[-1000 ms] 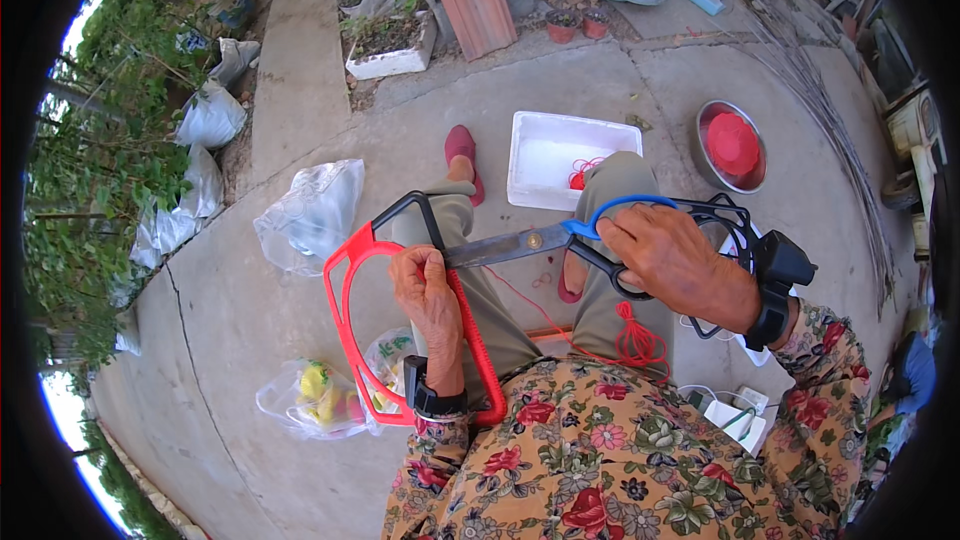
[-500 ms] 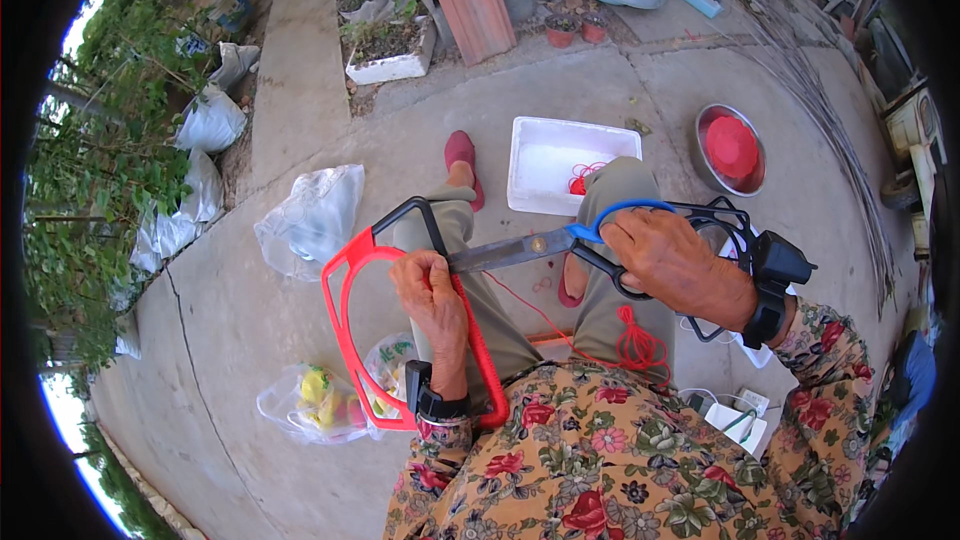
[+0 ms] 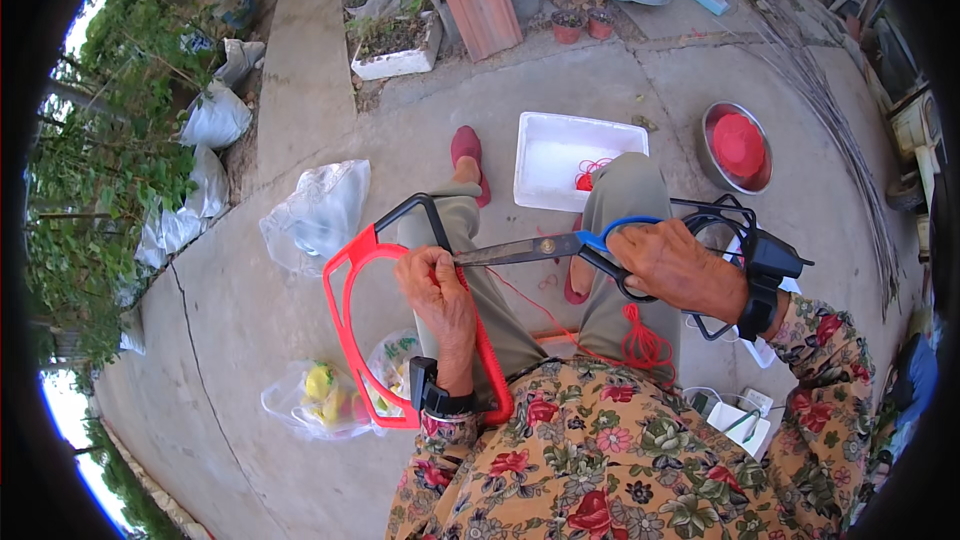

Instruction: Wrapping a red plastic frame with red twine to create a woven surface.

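Wide grey concrete ground spreads below the seated person. A red-and-black frame is placed at the left forearm. The scissors are over the legs, pointing to the left, the blades nearly together. The right hand is clamped on their handles. The left hand has thumb and fingers pressed together beside the tips; what they pinch, one cannot tell. A red cord coil rests on the right thigh.

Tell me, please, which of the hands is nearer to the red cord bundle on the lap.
Right. In the picture, the right hand, on the scissors, is just above the red cord bundle; the left hand, at the scissors' tip, is farther off, up and left.
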`<action>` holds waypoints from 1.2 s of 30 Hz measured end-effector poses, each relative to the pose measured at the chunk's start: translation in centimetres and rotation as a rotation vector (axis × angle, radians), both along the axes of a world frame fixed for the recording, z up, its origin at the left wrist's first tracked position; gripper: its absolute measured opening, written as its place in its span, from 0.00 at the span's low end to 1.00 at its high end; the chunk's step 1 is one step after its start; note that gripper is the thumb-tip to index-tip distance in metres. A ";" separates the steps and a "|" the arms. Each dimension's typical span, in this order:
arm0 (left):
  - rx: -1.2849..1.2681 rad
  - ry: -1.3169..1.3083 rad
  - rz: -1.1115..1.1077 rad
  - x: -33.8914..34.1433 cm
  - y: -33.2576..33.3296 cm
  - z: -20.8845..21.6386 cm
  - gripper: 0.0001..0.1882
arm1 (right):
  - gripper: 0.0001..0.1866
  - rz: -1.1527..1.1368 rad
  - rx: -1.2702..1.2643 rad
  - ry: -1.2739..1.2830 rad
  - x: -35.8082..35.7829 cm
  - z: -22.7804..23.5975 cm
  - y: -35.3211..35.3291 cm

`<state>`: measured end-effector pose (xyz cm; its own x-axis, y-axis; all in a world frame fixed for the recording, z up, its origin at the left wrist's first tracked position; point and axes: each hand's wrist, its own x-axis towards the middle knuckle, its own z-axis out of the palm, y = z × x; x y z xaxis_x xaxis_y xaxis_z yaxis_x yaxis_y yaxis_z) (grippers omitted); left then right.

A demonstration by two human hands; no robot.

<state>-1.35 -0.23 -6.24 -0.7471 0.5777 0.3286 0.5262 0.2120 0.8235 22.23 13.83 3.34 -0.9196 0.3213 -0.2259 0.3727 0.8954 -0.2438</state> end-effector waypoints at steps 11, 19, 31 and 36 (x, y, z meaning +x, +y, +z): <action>0.317 -0.319 0.245 -0.2 -0.5 -1.3 0.06 | 0.18 -0.432 -0.411 0.349 0.7 -0.9 1.3; 0.099 -0.003 -0.129 0.8 0.2 0.9 0.03 | 0.20 -0.745 -0.362 0.425 2.7 -2.7 5.7; -0.123 -0.018 -0.293 1.0 1.2 2.1 0.13 | 0.17 -0.718 -0.341 0.124 5.1 -15.5 15.2; -0.105 -0.202 0.217 1.3 1.0 1.6 0.24 | 0.13 -0.548 -0.168 0.080 4.4 -26.3 17.9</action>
